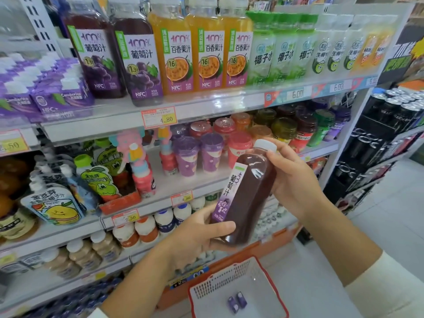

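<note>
Holding a grape juice bottle (247,193) tilted in mid-air before a convenience-store drinks aisle, a shopper appears to be checking its side label before dropping it in the basket. The left hand (197,232) grips the base, fingers curled beneath and thumb laid across the foot of the label. The right hand (291,180) wraps the shoulder just below the white cap (266,144), which leans up and to the right. The bottle touches no shelf and hangs directly above the basket.

Doing this step well probably means supporting the weight from below with the left hand, letting the right hand only steer the neck, and lowering the bottle base first toward a bare patch of the basket floor, not onto what already lies there.

On the middle shelf at left, a red cardboard tray (119,203) holds green cartoon-printed drink pouches (101,177) standing upright. Further right and lower, the shopping basket (220,278), white mesh with a red rim, contains two small purple cartons (237,302) lying side by side near its middle. At far right, an end display carries black cans (401,106) packed close together.
</note>
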`<state>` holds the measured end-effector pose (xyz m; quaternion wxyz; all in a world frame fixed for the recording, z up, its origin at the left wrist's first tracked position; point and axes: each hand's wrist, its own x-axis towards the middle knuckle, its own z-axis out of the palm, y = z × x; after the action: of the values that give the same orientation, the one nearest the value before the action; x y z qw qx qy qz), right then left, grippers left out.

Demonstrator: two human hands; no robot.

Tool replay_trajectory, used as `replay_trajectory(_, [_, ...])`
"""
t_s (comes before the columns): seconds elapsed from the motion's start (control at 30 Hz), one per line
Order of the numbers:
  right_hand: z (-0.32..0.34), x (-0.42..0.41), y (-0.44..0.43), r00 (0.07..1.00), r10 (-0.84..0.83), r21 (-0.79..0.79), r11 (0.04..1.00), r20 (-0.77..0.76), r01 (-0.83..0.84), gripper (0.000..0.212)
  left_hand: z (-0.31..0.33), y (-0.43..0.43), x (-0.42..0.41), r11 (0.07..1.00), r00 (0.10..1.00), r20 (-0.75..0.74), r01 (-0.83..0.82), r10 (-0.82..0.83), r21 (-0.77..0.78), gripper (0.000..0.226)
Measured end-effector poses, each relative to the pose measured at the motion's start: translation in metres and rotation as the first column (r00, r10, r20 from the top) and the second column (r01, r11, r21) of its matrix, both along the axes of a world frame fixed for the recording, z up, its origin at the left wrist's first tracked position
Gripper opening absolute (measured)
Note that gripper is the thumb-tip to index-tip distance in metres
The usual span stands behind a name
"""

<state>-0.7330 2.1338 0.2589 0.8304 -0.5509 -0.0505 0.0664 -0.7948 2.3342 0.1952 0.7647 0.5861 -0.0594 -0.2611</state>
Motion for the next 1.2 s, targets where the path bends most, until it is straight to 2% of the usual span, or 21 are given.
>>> replay_trajectory(0.07, [0.002,0.001,-0.001,1.0,0.018,-0.013,1.0,0.0,-0.018,0.027,0.002,-0.002,0.0,0.994,0.996,0.081,-0.036,0.028,0.101,0.074])
replay_trajectory(0.2, [0.006,-0.003,-0.001,0.991,-0.071,-0.353,0.929,0.113,0.107,0.017,0.009,-0.011,-0.008,0.917,0.934,0.31,-0.273,0.179,0.29,0.061])
replay_trajectory(0.37, [0.007,-0.009,-0.004,0.992,-0.071,-0.32,0.942,0.1,0.099,0.018,0.001,-0.015,-0.019,0.856,0.888,0.417,-0.359,0.192,0.372,0.071])
replay_trajectory(0.4, [0.006,-0.009,-0.005,0.993,-0.064,-0.301,0.949,0.095,0.09,0.016,0.0,-0.013,-0.019,0.858,0.893,0.406,-0.356,0.196,0.37,0.071])
replay_trajectory(0.47, [0.005,-0.009,-0.006,0.995,-0.043,-0.26,0.963,0.089,0.065,0.014,-0.001,-0.007,-0.018,0.918,0.934,0.299,-0.282,0.196,0.279,0.07])
replay_trajectory(0.53, [0.004,-0.009,-0.005,0.995,-0.03,-0.221,0.974,0.091,0.049,0.013,-0.001,-0.001,-0.016,0.977,0.98,0.156,-0.149,0.124,0.155,0.068])
replay_trajectory(0.6, [0.005,-0.01,-0.002,0.995,-0.017,-0.185,0.982,0.096,0.035,0.013,0.0,0.001,-0.014,0.997,0.997,0.057,-0.053,0.05,0.06,0.06])
replay_trajectory(0.7, [0.005,-0.008,0.001,0.995,0.019,-0.149,0.989,0.093,-0.005,0.016,-0.002,-0.002,-0.013,0.994,0.996,0.058,-0.079,0.075,0.069,0.055])
replay_trajectory(0.77, [0.006,-0.007,0.001,0.997,0.018,-0.202,0.979,0.081,-0.001,0.016,-0.004,-0.006,-0.013,0.979,0.982,0.143,-0.142,0.121,0.147,0.054])
replay_trajectory(0.87, [0.01,-0.006,0.003,0.991,-0.041,-0.383,0.92,0.127,0.087,0.021,-0.002,-0.01,-0.015,0.899,0.925,0.325,-0.304,0.198,0.317,0.061])
replay_trajectory(0.93, [0.011,-0.006,0.007,0.981,-0.129,-0.387,0.905,0.145,0.176,0.022,-0.005,-0.013,-0.015,0.831,0.881,0.43,-0.383,0.197,0.404,0.079])
replay_trajectory(1.0, [0.009,-0.004,0.007,0.97,-0.203,-0.371,0.897,0.134,0.239,0.021,-0.007,-0.014,-0.015,0.789,0.854,0.496,-0.411,0.159,0.456,0.086])
replay_trajectory(1.07, [0.008,-0.003,0.005,0.974,-0.208,-0.292,0.929,0.088,0.225,0.02,-0.004,-0.01,-0.013,0.82,0.877,0.452,-0.375,0.162,0.434,0.08])
replay_trajectory(1.13, [0.008,-0.002,0.001,0.985,-0.167,-0.154,0.973,0.051,0.173,0.023,-0.001,-0.002,-0.009,0.906,0.938,0.298,-0.275,0.178,0.322,0.079])
replay_trajectory(1.2, [0.007,0.0,-0.003,0.993,-0.114,-0.03,0.993,0.043,0.116,0.02,0.0,0.005,-0.004,0.973,0.985,0.124,-0.143,0.122,0.179,0.07])
